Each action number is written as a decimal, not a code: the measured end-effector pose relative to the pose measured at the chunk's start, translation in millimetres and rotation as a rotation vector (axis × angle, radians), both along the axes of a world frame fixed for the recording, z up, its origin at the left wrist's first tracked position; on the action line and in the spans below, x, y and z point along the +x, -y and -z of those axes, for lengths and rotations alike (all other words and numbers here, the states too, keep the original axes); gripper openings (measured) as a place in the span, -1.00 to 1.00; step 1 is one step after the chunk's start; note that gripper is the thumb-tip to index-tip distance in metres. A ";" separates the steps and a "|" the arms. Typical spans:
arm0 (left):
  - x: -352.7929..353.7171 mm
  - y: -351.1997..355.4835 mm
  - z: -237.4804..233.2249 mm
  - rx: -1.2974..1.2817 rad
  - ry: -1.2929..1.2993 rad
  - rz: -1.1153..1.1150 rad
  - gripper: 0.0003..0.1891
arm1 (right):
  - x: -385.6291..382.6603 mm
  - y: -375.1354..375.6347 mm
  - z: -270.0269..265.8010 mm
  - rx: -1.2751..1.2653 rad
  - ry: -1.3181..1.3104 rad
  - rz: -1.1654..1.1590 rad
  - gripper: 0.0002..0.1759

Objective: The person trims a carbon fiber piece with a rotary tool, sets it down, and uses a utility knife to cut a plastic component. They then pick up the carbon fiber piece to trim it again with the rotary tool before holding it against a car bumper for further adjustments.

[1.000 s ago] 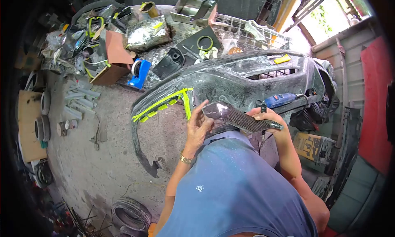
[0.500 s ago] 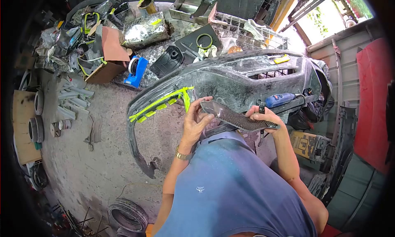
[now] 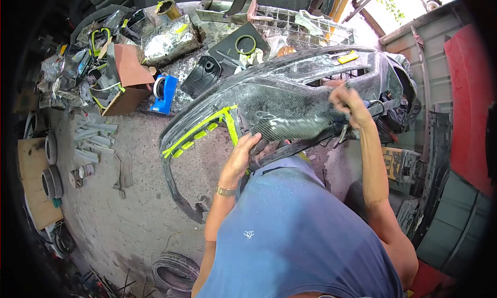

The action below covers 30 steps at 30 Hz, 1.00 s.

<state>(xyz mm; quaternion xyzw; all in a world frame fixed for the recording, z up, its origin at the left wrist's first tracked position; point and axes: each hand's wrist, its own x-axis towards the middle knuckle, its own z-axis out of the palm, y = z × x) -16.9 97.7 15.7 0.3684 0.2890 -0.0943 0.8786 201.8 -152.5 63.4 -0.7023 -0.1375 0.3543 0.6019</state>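
My left hand grips the left end of a curved carbon-fibre piece, thumb on top and the other fingers mostly hidden beneath. The piece is held over a large dusty carbon-fibre car bumper. Beyond its right end, my right hand is raised over the bumper, its fingers blurred by motion. A sliver of a blue-bodied tool shows beside that hand; most of the tool is hidden. Yellow-green tape runs along the bumper's left arm. A yellow-handled cutter lies on its top.
Behind the bumper, a cluttered worktop holds a blue tape dispenser, a brown cardboard box, a metal tray and a roll of tape. Tyres lie on the floor. A red panel stands at the right.
My right hand has let go of the carbon-fibre piece and moved up over the bumper near the blue tool. The piece has shifted slightly down at its left end, still in my left hand.
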 end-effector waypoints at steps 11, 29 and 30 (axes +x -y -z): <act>2.0 26.1 33.2 0.164 -0.014 -0.330 -0.68 | -101.8 -31.2 13.6 -0.220 0.381 -0.007 -0.73; 3.3 47.0 12.9 0.143 -0.072 -0.525 -0.45 | -121.0 -79.3 13.2 -0.351 0.725 -0.231 -0.68; 4.5 47.6 10.9 0.141 -0.073 -0.526 -0.45 | -121.5 -79.4 13.1 -0.354 0.721 -0.232 -0.68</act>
